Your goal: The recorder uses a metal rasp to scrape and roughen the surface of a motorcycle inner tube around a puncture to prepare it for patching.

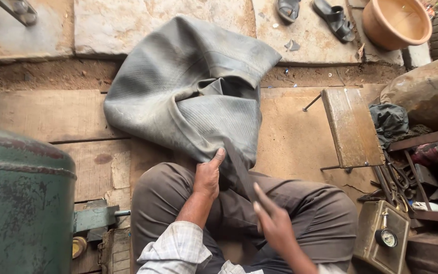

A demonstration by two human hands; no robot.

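Tube (188, 96) lies crumpled just ahead of my left hand (207, 176), which pinches its near edge, thumb up. My right hand (272, 220) is flat-open beside, maybe touching a rubber strip. Nothing patched yet; work barely begun.

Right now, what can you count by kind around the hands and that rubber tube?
Grey rubber inner tube: 1
Hands, left and right, on the tube: 2
Sandals: 2
Orange basin: 1
Green tank: 1
Pressure gauge: 1
Total: 8
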